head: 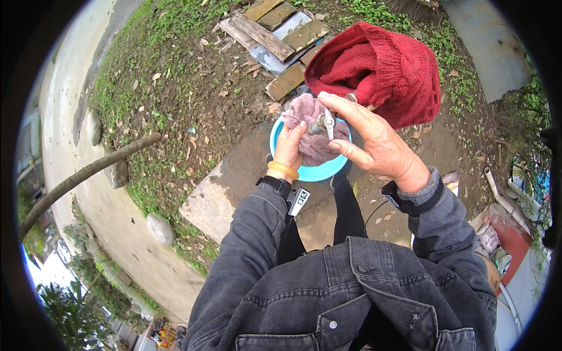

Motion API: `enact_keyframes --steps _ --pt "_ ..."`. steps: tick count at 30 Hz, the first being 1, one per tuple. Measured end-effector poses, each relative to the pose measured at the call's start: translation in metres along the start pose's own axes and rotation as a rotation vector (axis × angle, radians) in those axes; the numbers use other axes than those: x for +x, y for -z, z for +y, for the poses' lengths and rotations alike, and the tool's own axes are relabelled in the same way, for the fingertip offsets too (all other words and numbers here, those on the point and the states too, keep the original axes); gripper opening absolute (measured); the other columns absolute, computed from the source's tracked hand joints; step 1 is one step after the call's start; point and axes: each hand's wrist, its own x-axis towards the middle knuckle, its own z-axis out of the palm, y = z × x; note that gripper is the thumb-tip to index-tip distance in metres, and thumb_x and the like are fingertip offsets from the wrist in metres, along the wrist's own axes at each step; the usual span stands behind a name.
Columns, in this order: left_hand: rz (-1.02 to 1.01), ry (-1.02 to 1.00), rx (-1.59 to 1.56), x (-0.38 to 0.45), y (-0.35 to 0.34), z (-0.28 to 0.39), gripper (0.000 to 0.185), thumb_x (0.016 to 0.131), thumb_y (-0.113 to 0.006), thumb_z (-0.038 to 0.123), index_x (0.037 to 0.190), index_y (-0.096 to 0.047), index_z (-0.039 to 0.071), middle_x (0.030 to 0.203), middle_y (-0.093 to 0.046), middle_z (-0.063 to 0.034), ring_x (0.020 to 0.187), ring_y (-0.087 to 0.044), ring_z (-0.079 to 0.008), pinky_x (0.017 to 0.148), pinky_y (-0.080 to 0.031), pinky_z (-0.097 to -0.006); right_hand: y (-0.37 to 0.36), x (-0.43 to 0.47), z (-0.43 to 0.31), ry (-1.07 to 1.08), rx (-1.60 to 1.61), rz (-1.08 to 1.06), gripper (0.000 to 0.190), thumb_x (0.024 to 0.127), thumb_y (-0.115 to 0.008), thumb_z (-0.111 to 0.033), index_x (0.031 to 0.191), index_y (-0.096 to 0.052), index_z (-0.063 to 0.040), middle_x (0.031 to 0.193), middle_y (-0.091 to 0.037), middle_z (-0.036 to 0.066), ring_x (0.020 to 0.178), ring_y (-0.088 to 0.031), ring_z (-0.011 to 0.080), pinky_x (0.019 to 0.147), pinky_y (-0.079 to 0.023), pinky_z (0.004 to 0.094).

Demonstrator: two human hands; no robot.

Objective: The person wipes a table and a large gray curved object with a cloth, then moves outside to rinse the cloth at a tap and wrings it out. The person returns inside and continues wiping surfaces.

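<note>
A light blue plastic basin (317, 174) stands on the wet ground before me, below a metal water tap with a lever handle (329, 123). My left hand (288, 147), with a yellow bangle at the wrist, grips a wet mauve cloth (303, 109) at the basin's left side. More mauve cloth lies in the basin under the tap. My right hand (373, 136) is spread around the right side of the tap, thumb and fingers apart, close to the lever; whether it touches the lever I cannot tell. A red knitted garment (395, 74) hangs just beyond my right hand.
Bricks (285, 82) and a weathered wooden board (262, 36) lie beyond the basin. A concrete slab (210, 199) is under and left of it. A bare tree branch or pole (96, 169) reaches in from the left. White pipes (505, 199) and assorted clutter lie at the right.
</note>
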Motion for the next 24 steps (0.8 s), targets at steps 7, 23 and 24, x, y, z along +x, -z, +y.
enact_keyframes --steps 7,23,24 --pt "0.02 -0.046 -0.02 0.003 0.012 0.002 0.053 0.098 -0.064 0.015 0.148 -0.045 0.008 0.14 -0.059 -0.0078 0.127 -0.058 -0.0228 0.108 -0.046 -0.0405 -0.029 -0.06 0.031 -0.506 0.424 0.437 0.025 0.106 -0.058 -0.02 0.118 -0.064 0.001 0.102 -0.073 0.01 0.094 -0.069 0.0136 0.083 -0.055 0.0283" --pt "-0.01 0.22 -0.195 0.005 0.034 0.005 0.056 0.101 -0.057 0.035 0.148 -0.046 0.008 0.14 -0.058 -0.0131 0.129 -0.057 -0.0286 0.108 -0.047 -0.0456 -0.123 -0.032 0.093 -0.509 0.436 0.235 0.027 0.086 -0.068 -0.017 0.108 -0.066 -0.001 0.113 -0.07 0.011 0.103 -0.065 0.0225 0.092 -0.051 0.0358" --pt "-0.045 0.231 -0.261 0.005 0.033 0.001 0.056 0.101 -0.057 0.036 0.147 -0.046 0.007 0.14 -0.058 -0.0136 0.128 -0.058 -0.0289 0.108 -0.047 -0.046 -0.125 -0.03 0.088 -0.41 0.192 0.065 0.03 0.084 -0.069 -0.018 0.108 -0.065 -0.001 0.117 -0.069 0.014 0.107 -0.064 0.0286 0.096 -0.049 0.0393"
